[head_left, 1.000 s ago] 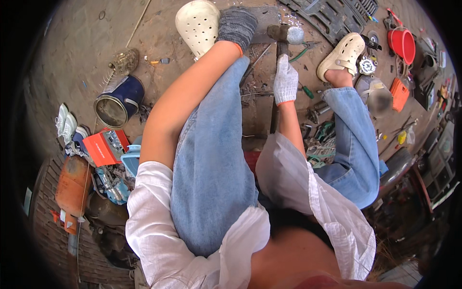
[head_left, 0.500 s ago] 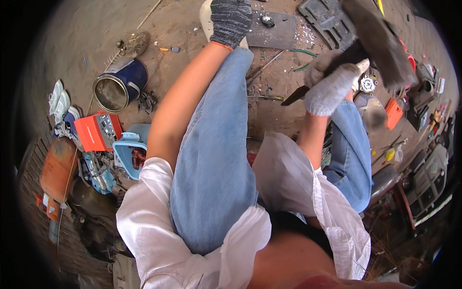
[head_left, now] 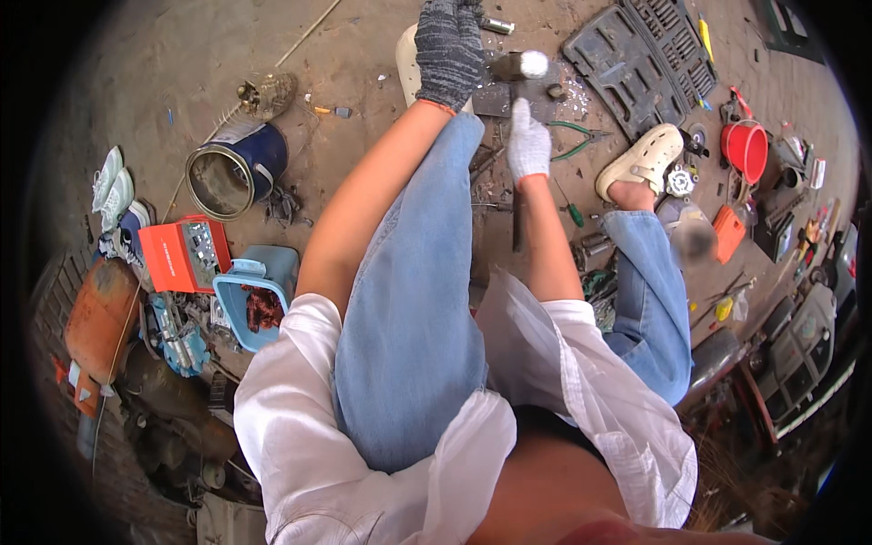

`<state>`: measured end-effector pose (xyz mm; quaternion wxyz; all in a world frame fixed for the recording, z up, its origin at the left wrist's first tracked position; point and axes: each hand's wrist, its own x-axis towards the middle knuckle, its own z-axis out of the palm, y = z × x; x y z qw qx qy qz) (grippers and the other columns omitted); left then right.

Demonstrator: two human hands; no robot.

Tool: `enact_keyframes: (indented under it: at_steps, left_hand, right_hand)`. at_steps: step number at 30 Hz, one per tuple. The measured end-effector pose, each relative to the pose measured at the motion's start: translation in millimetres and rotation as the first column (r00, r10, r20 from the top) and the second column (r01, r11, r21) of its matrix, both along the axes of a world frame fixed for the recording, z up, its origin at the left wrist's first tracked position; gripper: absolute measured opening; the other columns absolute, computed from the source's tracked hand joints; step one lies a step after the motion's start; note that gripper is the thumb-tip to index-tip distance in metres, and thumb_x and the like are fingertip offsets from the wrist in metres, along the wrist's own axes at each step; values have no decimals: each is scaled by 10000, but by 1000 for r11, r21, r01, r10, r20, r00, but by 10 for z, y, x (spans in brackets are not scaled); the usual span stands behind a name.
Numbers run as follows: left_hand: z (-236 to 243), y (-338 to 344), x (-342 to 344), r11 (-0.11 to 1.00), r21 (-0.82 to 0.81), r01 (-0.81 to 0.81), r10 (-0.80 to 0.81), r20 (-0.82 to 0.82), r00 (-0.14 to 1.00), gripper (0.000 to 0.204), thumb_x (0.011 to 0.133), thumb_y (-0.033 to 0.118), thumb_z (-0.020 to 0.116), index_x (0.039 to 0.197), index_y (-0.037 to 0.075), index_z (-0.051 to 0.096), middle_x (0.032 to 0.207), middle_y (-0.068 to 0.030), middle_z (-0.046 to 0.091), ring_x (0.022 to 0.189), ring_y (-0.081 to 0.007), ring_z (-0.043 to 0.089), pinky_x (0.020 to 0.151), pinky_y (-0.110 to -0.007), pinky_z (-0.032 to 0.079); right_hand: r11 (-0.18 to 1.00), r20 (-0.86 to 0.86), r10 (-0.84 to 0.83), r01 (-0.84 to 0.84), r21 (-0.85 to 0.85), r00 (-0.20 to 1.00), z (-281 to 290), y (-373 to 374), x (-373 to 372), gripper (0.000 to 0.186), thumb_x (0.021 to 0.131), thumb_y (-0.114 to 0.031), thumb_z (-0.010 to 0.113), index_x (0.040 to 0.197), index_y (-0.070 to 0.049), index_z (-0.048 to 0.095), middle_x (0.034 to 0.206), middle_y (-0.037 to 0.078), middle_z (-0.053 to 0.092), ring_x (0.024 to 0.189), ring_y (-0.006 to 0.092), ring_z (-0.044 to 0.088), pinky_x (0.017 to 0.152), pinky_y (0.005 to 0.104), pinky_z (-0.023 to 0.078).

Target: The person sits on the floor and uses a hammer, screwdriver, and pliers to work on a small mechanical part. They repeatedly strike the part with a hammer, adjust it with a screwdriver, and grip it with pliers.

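Left hand (head_left: 450,56), gloved in streaked black and grey; right hand (head_left: 529,145), gloved in white; both orange-cuffed; hammer (head_left: 505,68), dark, pale-faced; pliers (head_left: 587,137), green-handled; jeans (head_left: 409,300), blue; bucket (head_left: 747,153), red

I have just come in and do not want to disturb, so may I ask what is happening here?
A person's white-gloved right hand grips a hammer by its handle, the head over or on a dark plate; contact is unclear. The grey-gloved left hand is near a short metal cylinder; whether it holds something is hidden. Green-handled pliers and an open tool case lie to the right.
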<state>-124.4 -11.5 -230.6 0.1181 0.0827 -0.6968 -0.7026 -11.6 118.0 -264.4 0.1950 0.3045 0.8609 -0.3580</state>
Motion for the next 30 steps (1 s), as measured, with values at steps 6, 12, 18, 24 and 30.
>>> enact_keyframes:
  at_steps: [6, 12, 18, 24, 30]
  left_hand:
    - [-27, 4, -19, 986, -163, 29, -45, -100, 994, 303, 883, -2, 431, 1166, -6, 539, 983, -112, 614, 880, -170, 592, 788, -280, 477]
    - [-10, 46, -54, 942, -333, -44, -6, -147, 989, 271, 873, 3, 461, 1119, -2, 573, 986, -143, 631, 915, -209, 617, 831, -309, 476]
    - [30, 130, -19, 879, -475, 43, -132, -155, 979, 271, 860, 44, 479, 1113, 11, 571, 1003, -149, 624, 902, -267, 611, 821, -354, 476]
    - [5, 639, -146, 263, -902, 343, -648, 98, 755, 278, 805, 179, 534, 1030, 39, 615, 977, -164, 632, 911, -309, 600, 830, -411, 466]
    - [-281, 1408, -460, -402, -725, 559, -612, 667, 426, 225, 803, 169, 517, 898, 34, 671, 946, -204, 651, 903, -332, 638, 803, -420, 507]
  right_hand:
    - [995, -323, -6, -26, -94, 946, 546, 501, -65, 350, 904, -304, 463, 743, -14, 573, 602, 165, 529, 541, 309, 477, 518, 419, 385]
    - [999, -314, -20, 33, 36, 949, 753, 925, 200, 284, 887, -270, 484, 781, -29, 593, 605, 152, 535, 551, 292, 520, 535, 406, 403]
    - [920, -307, -328, 376, 109, 893, 543, 654, 569, 593, 944, -450, 407, 726, 67, 597, 598, 215, 524, 576, 257, 511, 596, 419, 390]
    - [867, 125, -486, 495, -62, 865, 70, 699, 961, 608, 917, -486, 418, 849, 88, 607, 799, 267, 605, 712, 405, 549, 717, 449, 418]
    - [878, 153, -462, 475, -59, 873, -407, 761, 1159, 637, 868, -532, 476, 848, 90, 609, 844, 305, 598, 844, 424, 578, 759, 432, 434]
